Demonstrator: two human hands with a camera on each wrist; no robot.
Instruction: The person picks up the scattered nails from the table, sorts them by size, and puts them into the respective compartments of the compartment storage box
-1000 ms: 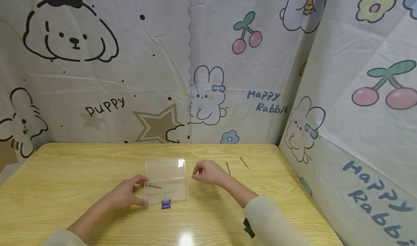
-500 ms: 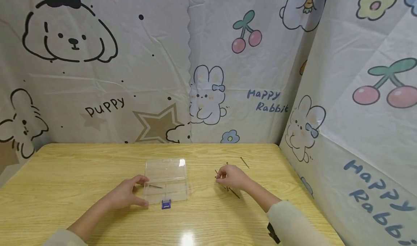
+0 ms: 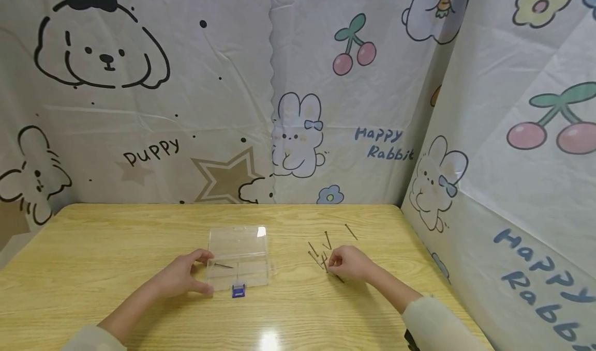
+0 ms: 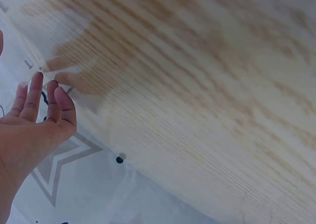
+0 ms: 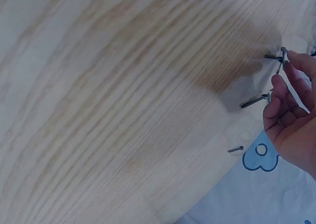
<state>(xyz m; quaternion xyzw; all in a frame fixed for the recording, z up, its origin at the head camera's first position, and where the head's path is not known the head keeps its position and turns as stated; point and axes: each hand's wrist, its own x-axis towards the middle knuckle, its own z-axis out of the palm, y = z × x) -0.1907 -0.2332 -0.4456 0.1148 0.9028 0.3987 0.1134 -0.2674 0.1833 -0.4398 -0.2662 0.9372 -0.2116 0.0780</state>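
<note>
A clear plastic box [image 3: 255,277] lies open on the table, lid folded back, with a blue latch [image 3: 238,290] at its front. One nail [image 3: 223,265] rests in its left compartment. My left hand [image 3: 183,276] holds the box by its left side, thumb at the front corner and fingers further back; the box is hard to make out in the left wrist view. My right hand [image 3: 351,263] reaches down to a loose group of nails [image 3: 316,258]. In the right wrist view its thumb and fingertips [image 5: 279,85] look slightly apart around a nail [image 5: 283,56]. Its contact with that nail is unclear.
Another nail [image 3: 351,231] lies apart toward the back right. The wooden table [image 3: 116,232] ends at a printed cloth [image 3: 209,82] behind, and a second cloth wall [image 3: 512,185] stands along the right side.
My right hand has moved right from beside the box to the nails, then slightly toward me, uncovering several of them. The left hand and the box have stayed in place.
</note>
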